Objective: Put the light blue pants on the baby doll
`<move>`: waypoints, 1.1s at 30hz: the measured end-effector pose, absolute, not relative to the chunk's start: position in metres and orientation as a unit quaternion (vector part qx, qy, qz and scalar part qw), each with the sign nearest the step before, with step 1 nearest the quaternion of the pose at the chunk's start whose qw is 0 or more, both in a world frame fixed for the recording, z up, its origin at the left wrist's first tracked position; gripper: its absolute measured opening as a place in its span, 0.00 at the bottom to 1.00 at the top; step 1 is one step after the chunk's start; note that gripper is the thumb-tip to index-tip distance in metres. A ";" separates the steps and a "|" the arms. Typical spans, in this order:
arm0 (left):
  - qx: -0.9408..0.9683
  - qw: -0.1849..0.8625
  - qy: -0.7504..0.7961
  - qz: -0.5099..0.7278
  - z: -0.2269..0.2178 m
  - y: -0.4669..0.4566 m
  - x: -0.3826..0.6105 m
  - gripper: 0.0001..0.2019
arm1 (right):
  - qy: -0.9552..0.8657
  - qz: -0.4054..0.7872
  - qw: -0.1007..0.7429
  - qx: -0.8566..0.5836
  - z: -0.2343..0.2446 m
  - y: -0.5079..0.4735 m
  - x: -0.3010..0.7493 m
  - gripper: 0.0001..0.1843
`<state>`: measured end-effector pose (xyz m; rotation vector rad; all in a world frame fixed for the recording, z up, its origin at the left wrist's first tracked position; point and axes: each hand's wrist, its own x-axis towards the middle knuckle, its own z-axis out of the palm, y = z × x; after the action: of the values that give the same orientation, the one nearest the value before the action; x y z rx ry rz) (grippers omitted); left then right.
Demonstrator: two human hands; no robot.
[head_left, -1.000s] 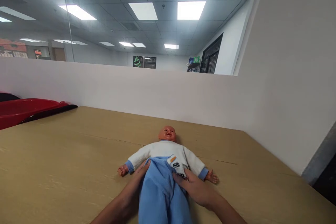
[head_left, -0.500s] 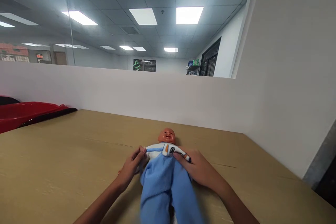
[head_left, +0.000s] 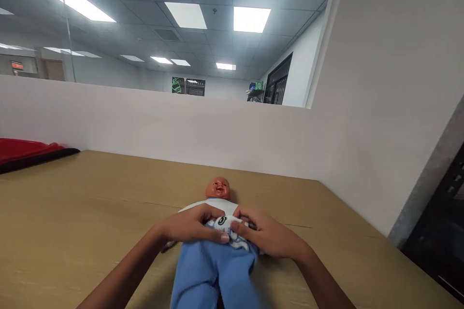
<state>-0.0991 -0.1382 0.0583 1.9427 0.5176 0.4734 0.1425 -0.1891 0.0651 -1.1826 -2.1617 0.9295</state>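
A baby doll (head_left: 218, 188) lies on its back on the tabletop, its head away from me. It wears a white top (head_left: 213, 204) and blue overalls (head_left: 203, 263) whose bib (head_left: 226, 224) bears a printed face in white and black. From the left, my left hand (head_left: 197, 224) is closed on the bib, thumb lying across the front and fingers at the upper edge. My right hand (head_left: 266, 232) pinches the bib's right side between thumb and fingers. The fabric between both hands is bunched, and the fingertips are partly hidden behind it.
The brown table (head_left: 108, 193) meets a low white wall (head_left: 163, 130) with a glass pane above it. A red tub (head_left: 27, 148) with a black edge stands at the far left. A dark slatted object (head_left: 440, 222) is beyond the table's right side.
My left hand has moved right and inward from the shoulder strap to the bib. The bib now sits lower and more crumpled on the doll, and the view has swung slightly right.
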 end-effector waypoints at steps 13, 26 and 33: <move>0.760 0.588 0.195 0.197 0.043 -0.113 -0.106 0.23 | -0.755 0.457 0.245 -0.402 0.039 -0.174 0.149 0.24; 0.756 0.551 0.303 0.184 0.016 -0.103 -0.119 0.21 | -0.701 0.579 0.174 -0.379 0.024 -0.165 0.156 0.36; 0.728 0.597 0.291 0.171 0.008 -0.109 -0.108 0.28 | -0.694 0.625 0.191 -0.302 0.018 -0.167 0.160 0.26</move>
<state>-0.1079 -0.1088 0.0079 1.6889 0.6753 0.3958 0.1601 -0.1672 0.0177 -0.8485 -1.9488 1.7552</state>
